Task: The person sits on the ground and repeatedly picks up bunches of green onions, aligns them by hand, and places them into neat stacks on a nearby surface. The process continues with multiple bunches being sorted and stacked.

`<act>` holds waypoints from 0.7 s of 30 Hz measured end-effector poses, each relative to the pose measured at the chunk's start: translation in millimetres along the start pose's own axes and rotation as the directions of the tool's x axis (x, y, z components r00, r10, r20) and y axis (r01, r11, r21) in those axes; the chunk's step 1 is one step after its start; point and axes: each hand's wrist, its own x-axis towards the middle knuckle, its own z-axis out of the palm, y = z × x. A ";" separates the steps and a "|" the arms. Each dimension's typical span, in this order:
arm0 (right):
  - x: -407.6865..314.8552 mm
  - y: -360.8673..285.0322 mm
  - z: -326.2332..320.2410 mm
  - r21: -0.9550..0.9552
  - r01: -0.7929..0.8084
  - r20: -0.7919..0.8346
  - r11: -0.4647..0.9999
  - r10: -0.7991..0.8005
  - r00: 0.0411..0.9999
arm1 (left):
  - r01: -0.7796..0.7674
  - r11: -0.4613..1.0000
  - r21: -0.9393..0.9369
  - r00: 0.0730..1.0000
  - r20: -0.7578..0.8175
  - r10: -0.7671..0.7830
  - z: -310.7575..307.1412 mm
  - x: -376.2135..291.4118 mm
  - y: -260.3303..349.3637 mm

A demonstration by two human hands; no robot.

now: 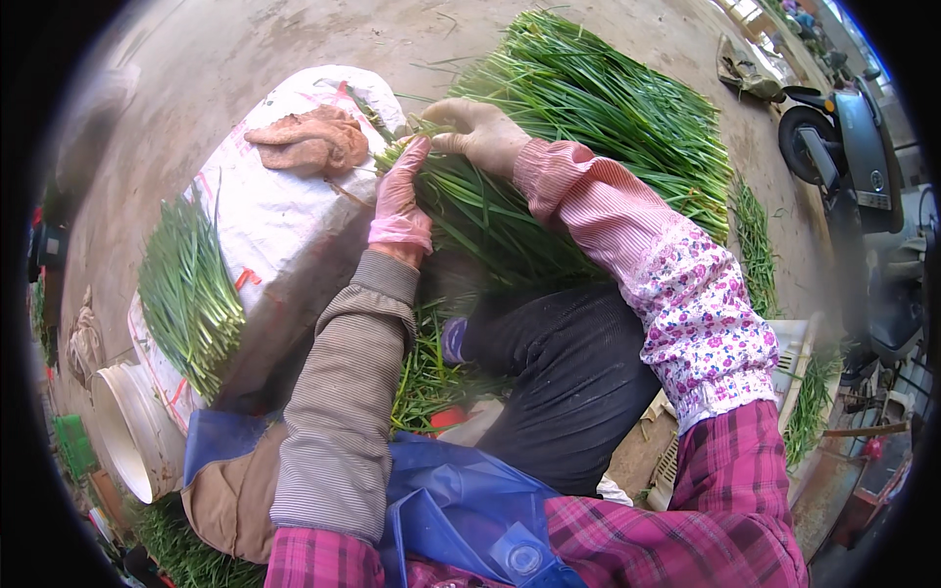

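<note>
My left hand (401, 195), in a pink glove, grips a bunch of garlic chives (478, 209) near its pale stem ends. The leaves trail to the right, below my right hand. My right hand (481, 136), in a pale glove, has its thumb and fingers curled at the stem ends, pinching thin yellowish bits there. Just beyond it lies a large heap of garlic chives (603, 103), stems towards the right. Left of my hands, a stuffed white woven sack (287, 198) bears a crumpled brownish cloth (312, 140) and a smaller chive bundle (191, 294).
Loose green trimmings (426, 367) lie by my foot. A white bucket (136, 434) is tipped at the lower left. An electric scooter (856, 154) stands on the right, near plastic crates (790, 345). Concrete floor (213, 44) surrounds the heap.
</note>
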 end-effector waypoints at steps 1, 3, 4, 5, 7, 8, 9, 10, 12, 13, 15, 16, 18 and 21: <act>0.4 1.0 0.4 0.041 0.016 -0.044 0.999 -0.014 0.999 | -0.009 1.000 -0.011 1.000 0.009 0.009 -1.0 2.6 -0.8; 1.1 1.9 -0.2 0.035 0.023 0.005 0.999 -0.023 1.000 | -0.010 0.999 -0.041 0.999 -0.043 0.008 -2.1 8.7 -1.5; 1.4 1.6 -0.9 0.016 0.051 -0.007 0.999 -0.051 0.999 | -0.018 0.998 -0.056 0.998 -0.055 0.015 -3.6 8.8 -2.2; 0.7 1.2 0.9 -0.004 0.069 -0.007 0.998 -0.069 0.998 | -0.007 0.997 -0.071 1.000 0.002 0.007 -4.4 9.3 -2.2; 0.1 -1.4 3.4 -0.033 0.131 0.059 0.991 -0.129 0.990 | 0.041 0.996 -0.082 0.999 0.040 -0.038 -6.9 5.7 -2.1; -0.3 -3.5 6.3 -0.048 0.185 0.092 0.982 -0.180 0.979 | 0.046 0.998 -0.050 0.998 0.051 -0.043 -7.2 4.1 -1.5; -0.6 -5.9 8.5 -0.067 0.232 0.118 0.970 -0.223 0.968 | 0.038 0.999 -0.029 0.997 0.073 -0.036 -7.5 1.9 -1.0; -1.1 -8.4 12.6 -0.121 0.359 0.180 0.925 -0.335 0.925 | 0.039 0.999 -0.014 0.994 0.098 -0.038 -7.3 0.8 0.7; 0.0 -12.8 17.2 -0.074 0.320 0.206 0.945 -0.299 0.932 | 0.100 0.995 -0.030 0.988 0.124 -0.096 -6.3 -1.2 3.5; 1.1 -14.4 18.3 -0.017 0.291 0.206 0.957 -0.281 0.937 | 0.099 0.995 0.003 0.990 0.105 -0.099 -5.2 -1.4 3.7; 4.8 -16.3 18.7 0.060 0.238 0.167 0.969 -0.245 0.955 | 0.073 0.997 0.020 0.993 0.093 -0.074 -3.0 -1.7 3.6; 6.2 -16.3 18.1 0.092 0.183 0.163 0.979 -0.196 0.967 | 0.077 0.995 0.063 0.993 0.087 -0.082 -2.2 -1.5 5.4; 9.2 -15.6 17.0 0.427 0.065 0.074 0.902 -0.107 0.992 | 0.107 0.994 -0.002 0.987 0.125 -0.105 -1.1 -3.6 4.6; 11.7 -15.4 18.5 0.644 0.045 -0.058 0.763 -0.009 0.998 | 0.128 0.992 -0.001 0.975 0.183 -0.126 -1.6 -10.3 1.6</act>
